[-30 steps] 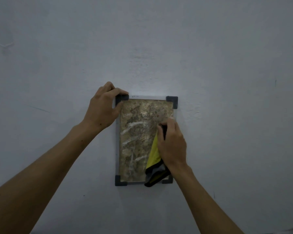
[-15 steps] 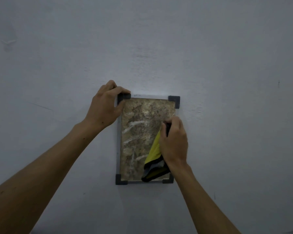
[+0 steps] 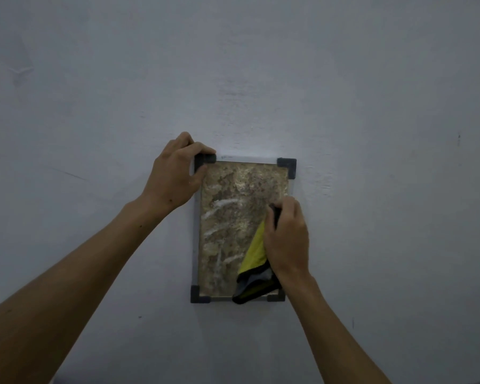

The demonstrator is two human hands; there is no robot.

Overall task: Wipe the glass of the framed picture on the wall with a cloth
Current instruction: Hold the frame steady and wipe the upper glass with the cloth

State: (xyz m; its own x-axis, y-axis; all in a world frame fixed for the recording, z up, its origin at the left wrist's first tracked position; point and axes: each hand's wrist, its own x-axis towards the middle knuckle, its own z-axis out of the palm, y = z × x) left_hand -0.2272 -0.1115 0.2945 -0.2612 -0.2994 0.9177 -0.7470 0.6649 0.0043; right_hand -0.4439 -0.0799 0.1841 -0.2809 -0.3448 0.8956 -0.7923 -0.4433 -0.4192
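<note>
A small framed picture with dark corner pieces hangs upright on the wall; its glass shows a mottled brown-gold image with pale streaks. My left hand grips the frame's top left corner. My right hand presses a yellow cloth with a dark edge against the right side of the glass, about mid-height. The cloth hangs down over the lower right part of the frame. The frame's right edge is hidden behind my right hand.
A plain pale grey wall fills the whole view around the picture, with a few small marks and scuffs.
My right hand with the cloth has slid a little to the right and up along the glass. My left hand has kept its hold on the top left corner.
</note>
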